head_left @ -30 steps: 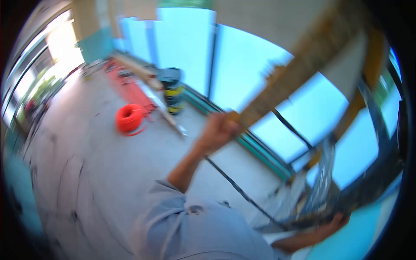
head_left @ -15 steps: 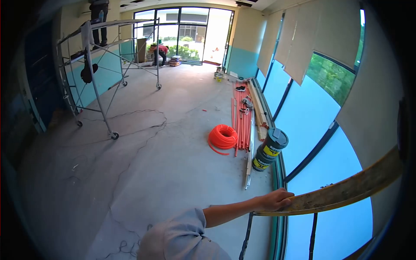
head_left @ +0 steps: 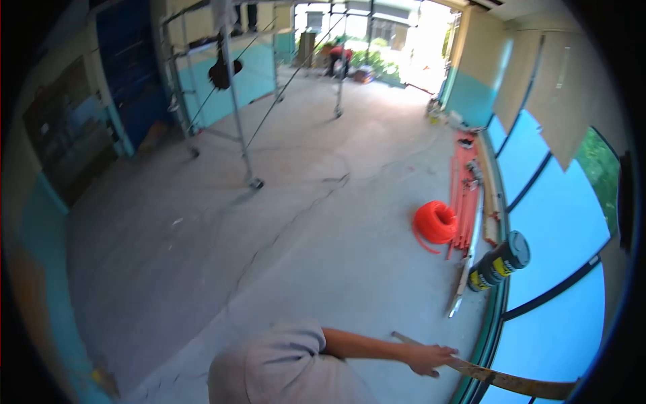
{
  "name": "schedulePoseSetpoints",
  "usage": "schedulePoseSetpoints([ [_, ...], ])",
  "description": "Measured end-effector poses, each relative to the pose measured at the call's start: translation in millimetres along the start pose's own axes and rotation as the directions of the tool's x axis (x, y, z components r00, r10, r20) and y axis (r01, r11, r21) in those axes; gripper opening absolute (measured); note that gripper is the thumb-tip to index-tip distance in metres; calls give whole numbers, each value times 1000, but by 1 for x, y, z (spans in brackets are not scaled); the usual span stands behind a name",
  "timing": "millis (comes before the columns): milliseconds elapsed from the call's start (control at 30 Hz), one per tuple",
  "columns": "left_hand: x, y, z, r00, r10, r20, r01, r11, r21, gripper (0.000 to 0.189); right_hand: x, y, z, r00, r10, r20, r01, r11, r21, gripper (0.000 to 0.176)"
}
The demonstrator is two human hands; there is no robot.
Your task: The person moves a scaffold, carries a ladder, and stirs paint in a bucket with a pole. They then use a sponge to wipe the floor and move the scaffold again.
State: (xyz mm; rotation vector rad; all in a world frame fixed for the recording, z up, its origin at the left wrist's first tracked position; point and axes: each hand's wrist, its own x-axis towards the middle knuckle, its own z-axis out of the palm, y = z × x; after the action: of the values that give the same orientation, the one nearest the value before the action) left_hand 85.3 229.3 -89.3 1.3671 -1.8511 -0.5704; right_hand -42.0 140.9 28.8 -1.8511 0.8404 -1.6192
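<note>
From the bottom middle, my left arm in a light grey sleeve reaches to the right. My left hand (head_left: 429, 359) is on the worn, yellow-edged ladder rail (head_left: 518, 382), its fingers bent over the edge and slightly blurred. Dark bars join the rail from below. The rail's far end shows just left of the hand, above the concrete floor. My right hand is out of view.
Two stacked dark buckets (head_left: 498, 261) stand by the window. Near them lie an orange hose coil (head_left: 435, 222), orange pipes (head_left: 463, 195) and a metal bar (head_left: 464, 283). A wheeled scaffold (head_left: 235, 121) bears a person; another person (head_left: 340, 59) bends over at the back.
The view has swung left and downward, so the room's contents sit further right. My left hand stays at the rail, which now shows lower; its fingers look looser.
</note>
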Motion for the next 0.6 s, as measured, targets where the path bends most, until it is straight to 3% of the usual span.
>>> schedulePoseSetpoints([
  [100, -104, -67, -19, 937, -349, 2, 345, 929, 131, 74, -9, -29, 39, 999, -23, -47, 24, 999, 21, 79],
  [167, -164, -86, -60, 857, -513, 53, 504, 854, 130, 70, -12, -44, 62, 996, -32, -87, 35, 999, 32, 80],
  [233, -213, -113, -90, 783, -622, -22, 622, 779, 78, 67, -16, -58, 87, 991, -49, -121, 55, 997, 49, 81],
  [333, -279, -157, -130, 681, -696, -229, 698, 711, -84, 54, -13, -69, 135, 986, -65, -156, 82, 992, 100, 83],
  [433, -359, -203, -153, 490, -782, -386, 768, 597, -234, 48, 4, -57, 209, 993, -67, -98, 82, 983, 162, 85],
  [533, -488, -277, -134, 391, -768, -507, 818, 543, -190, 43, 3, -10, 339, 997, -36, 65, 22, 978, 206, 56],
  [567, -543, -306, -126, 287, -886, -364, 860, 405, -309, 47, -3, 2, 396, 994, 47, 99, -72, 962, 264, 48],
  [600, -621, -275, -135, 51, -910, -411, 856, 252, -452, 48, -48, -66, 506, 963, 134, 233, -181, 964, 195, 44],
])
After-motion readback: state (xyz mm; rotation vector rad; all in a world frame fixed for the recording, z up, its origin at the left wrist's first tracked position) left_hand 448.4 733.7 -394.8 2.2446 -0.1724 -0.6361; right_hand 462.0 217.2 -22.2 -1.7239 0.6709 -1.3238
